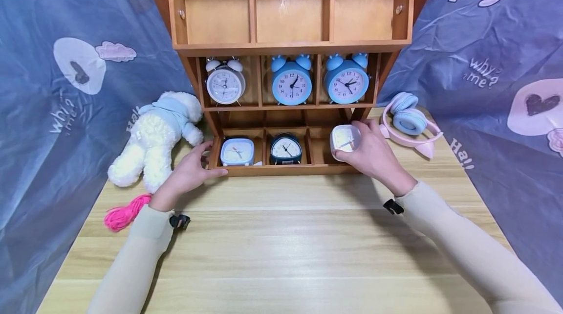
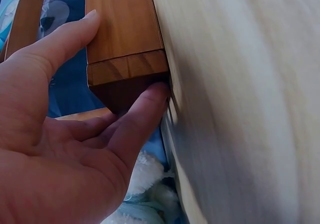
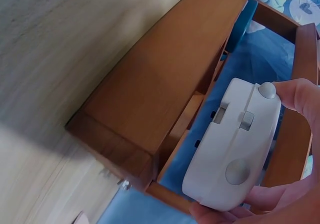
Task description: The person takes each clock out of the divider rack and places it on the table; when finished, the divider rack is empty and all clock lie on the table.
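In the head view my right hand (image 1: 375,153) holds a small white alarm clock (image 1: 344,138) at the bottom right compartment of a wooden shelf (image 1: 290,170). The right wrist view shows the edge of the white clock (image 3: 232,146) with its round buttons, thumb and fingers at opposite ends. My left hand (image 1: 190,173) grips the lower left corner of the shelf, thumb on the wooden board (image 2: 125,24) and fingers around its end. Beside it in the bottom row are a pale blue square clock (image 1: 237,151) and a dark teal clock (image 1: 286,149).
In the middle row stand a white twin-bell clock (image 1: 226,85) and two blue ones, left (image 1: 292,84) and right (image 1: 347,81). A white plush toy (image 1: 154,138) and pink yarn (image 1: 127,212) lie left, pink headphones (image 1: 410,123) right, on the wooden table (image 1: 281,245).
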Demonstrator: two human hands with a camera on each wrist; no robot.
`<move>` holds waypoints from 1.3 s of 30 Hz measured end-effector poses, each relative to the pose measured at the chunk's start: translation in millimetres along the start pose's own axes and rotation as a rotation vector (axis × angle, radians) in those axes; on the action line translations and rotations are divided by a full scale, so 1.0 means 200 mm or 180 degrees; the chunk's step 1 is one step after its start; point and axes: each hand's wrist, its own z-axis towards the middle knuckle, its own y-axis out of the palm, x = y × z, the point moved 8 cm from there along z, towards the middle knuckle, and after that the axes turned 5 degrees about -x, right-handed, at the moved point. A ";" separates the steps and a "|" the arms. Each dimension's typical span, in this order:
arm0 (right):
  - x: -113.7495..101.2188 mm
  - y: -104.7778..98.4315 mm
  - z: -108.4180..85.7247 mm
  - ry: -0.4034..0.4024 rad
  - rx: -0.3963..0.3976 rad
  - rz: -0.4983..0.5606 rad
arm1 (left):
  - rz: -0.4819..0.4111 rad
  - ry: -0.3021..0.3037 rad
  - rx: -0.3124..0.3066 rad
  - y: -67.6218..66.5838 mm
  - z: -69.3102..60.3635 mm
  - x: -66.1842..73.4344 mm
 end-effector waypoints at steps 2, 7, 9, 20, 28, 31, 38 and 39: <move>0.01 -0.01 -0.01 0.0014 0.0013 -0.0009 | -0.0078 0.0006 -0.0016 0.00 0.00 0.00; 0.06 -0.05 -0.04 0.0052 0.0061 -0.0035 | -0.0192 -0.0031 -0.0057 0.01 -0.01 -0.02; 0.08 -0.07 -0.04 0.0069 0.0082 -0.0049 | -0.0194 -0.0045 -0.0062 0.01 -0.01 -0.02; 0.19 -0.15 -0.07 0.0243 0.0114 -0.0177 | -0.0215 -0.0016 -0.0017 0.00 -0.03 -0.03; 0.29 -0.18 -0.09 0.0303 0.0120 -0.0151 | -0.0212 -0.0009 -0.0033 0.00 -0.03 -0.03; 0.34 -0.19 -0.10 0.0370 0.0101 -0.0149 | -0.0227 -0.0025 -0.0044 0.00 -0.03 -0.03; 0.47 -0.19 -0.12 0.0479 0.0049 -0.0183 | -0.0219 -0.0019 -0.0059 -0.01 -0.03 -0.02; 0.49 -0.19 -0.12 0.0477 0.0049 -0.0173 | -0.0213 -0.0019 -0.0059 -0.01 -0.03 -0.02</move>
